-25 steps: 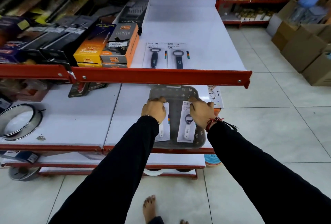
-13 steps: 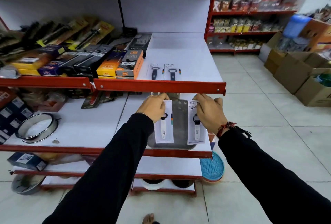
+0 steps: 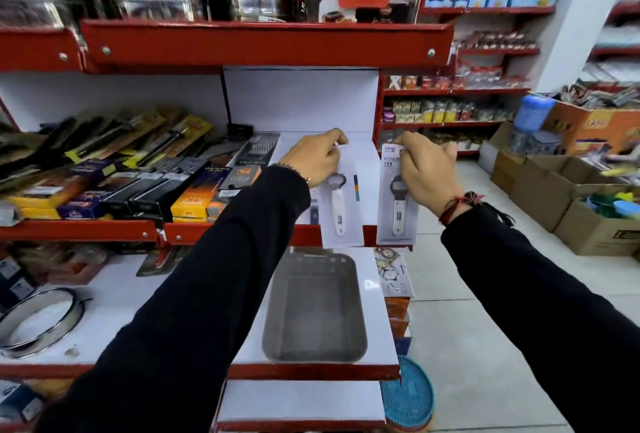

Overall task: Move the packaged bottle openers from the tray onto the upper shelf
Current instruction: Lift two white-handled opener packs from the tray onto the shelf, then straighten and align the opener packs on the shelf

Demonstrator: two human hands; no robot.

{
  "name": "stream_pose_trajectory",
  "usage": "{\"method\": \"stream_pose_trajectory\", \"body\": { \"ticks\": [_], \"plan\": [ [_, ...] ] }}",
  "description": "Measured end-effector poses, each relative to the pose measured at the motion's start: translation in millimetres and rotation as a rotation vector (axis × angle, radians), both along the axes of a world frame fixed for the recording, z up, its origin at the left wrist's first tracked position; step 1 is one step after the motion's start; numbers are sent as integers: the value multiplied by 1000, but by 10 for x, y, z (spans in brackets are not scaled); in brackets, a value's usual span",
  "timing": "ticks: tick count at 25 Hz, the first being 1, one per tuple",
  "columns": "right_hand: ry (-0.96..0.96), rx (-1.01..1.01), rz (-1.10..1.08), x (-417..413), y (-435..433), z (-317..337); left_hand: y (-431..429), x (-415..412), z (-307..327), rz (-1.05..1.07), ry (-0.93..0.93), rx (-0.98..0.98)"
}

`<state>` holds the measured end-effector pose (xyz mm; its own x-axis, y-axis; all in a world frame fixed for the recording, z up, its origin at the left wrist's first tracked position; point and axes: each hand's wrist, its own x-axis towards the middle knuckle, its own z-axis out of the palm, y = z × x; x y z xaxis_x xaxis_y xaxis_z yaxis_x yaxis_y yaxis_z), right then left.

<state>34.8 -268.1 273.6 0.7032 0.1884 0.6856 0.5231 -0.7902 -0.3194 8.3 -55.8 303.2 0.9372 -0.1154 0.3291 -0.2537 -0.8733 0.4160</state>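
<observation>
Both hands (image 3: 313,159) raised, fingers (image 3: 410,142) pinching packs (image 3: 394,211).

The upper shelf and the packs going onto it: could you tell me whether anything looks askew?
Only the right-hand pack: held by the right hand, it hangs past the upper shelf's right end, over the floor. The left hand's pack hangs straight.

A shop: red shelves (image 3: 266,41) of packaged goods (image 3: 194,197), stock cartons (image 3: 540,190).

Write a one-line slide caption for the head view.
Each hand, left and right, lifts a packaged bottle opener above the grey tray.
</observation>
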Motion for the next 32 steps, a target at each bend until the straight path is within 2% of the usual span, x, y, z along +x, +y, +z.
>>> {"method": "stream_pose_trajectory", "body": {
  "ticks": [6, 12, 18, 26, 30, 32],
  "plan": [
    [181, -73, -92, 777, 102, 105, -174, 911, 176, 53, 187, 46],
    [365, -153, -95, 1247, 229, -243, -160, 1419, -328, 67, 401, 98],
    [514, -234, -51, 1392, 196, -568, -205, 1528, -677, 45, 499, 63],
    [564, -426, -119, 1368, 196, -786, -177, 1359, -961, 46, 360, 441],
    [682, -503, -128, 1332, 198, -814, -99, 1204, -933, 27, 352, 447],
    [668, -486, -134, 1296, 192, -788, 0, 1114, -840, 27, 348, 419]
  ]
}}
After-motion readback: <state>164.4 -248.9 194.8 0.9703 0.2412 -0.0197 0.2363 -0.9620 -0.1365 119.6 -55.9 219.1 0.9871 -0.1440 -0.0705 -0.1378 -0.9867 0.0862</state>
